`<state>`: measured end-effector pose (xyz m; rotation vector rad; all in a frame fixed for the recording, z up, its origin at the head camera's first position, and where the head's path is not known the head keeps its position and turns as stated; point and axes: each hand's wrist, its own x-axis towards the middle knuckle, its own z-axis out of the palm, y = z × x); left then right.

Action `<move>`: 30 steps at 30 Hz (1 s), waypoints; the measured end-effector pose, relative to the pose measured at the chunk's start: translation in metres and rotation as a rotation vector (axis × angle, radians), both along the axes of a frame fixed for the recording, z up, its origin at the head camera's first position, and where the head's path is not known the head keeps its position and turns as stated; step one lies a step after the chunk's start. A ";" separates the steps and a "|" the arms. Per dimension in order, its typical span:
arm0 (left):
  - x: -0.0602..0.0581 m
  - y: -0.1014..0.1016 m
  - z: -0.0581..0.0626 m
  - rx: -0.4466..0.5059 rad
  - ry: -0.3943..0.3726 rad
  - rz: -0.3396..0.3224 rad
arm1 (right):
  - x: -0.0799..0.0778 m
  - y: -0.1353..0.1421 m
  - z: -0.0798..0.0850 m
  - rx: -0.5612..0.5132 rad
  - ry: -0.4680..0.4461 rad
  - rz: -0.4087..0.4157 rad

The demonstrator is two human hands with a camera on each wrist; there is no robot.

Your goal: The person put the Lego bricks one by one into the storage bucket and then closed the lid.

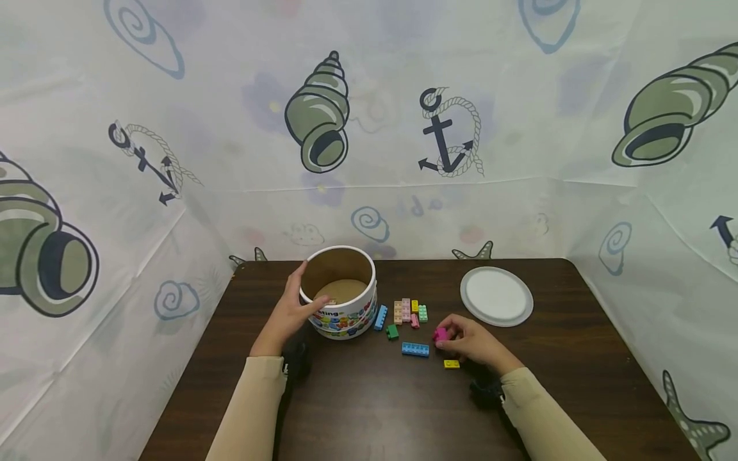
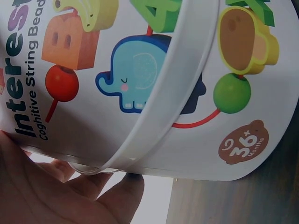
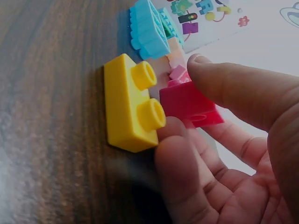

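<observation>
My left hand (image 1: 286, 315) grips a white printed bucket (image 1: 352, 320) by its left side, thumb over the rim. In the left wrist view, the bucket's white handle (image 2: 170, 79) crosses pictures of an elephant and beads. Between thumb and fingers, my right hand (image 1: 474, 340) pinches a pink toy building brick (image 3: 187, 102), low over the table. Close to those fingers, a yellow two-stud brick (image 3: 125, 105) rests on the tabletop. A long blue brick (image 1: 415, 349) lies left of the right hand.
Between bucket and right hand are another blue brick (image 1: 380, 317), a dark green brick (image 1: 393, 331) and a cluster of peach, pink, yellow and light green bricks (image 1: 406, 310). A round white lid (image 1: 496, 296) lies at the back right of the dark wooden table (image 1: 357, 410).
</observation>
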<state>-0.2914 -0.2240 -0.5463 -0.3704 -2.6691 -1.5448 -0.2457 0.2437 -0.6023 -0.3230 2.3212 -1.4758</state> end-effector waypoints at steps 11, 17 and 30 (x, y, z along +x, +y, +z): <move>0.000 0.000 0.000 0.001 0.005 0.001 | -0.001 0.001 0.005 -0.010 -0.007 0.021; 0.001 0.000 0.000 -0.006 0.013 0.005 | -0.003 -0.001 0.006 0.027 0.009 0.051; 0.003 0.000 0.002 0.014 0.002 0.003 | -0.004 -0.002 0.016 0.083 0.014 -0.083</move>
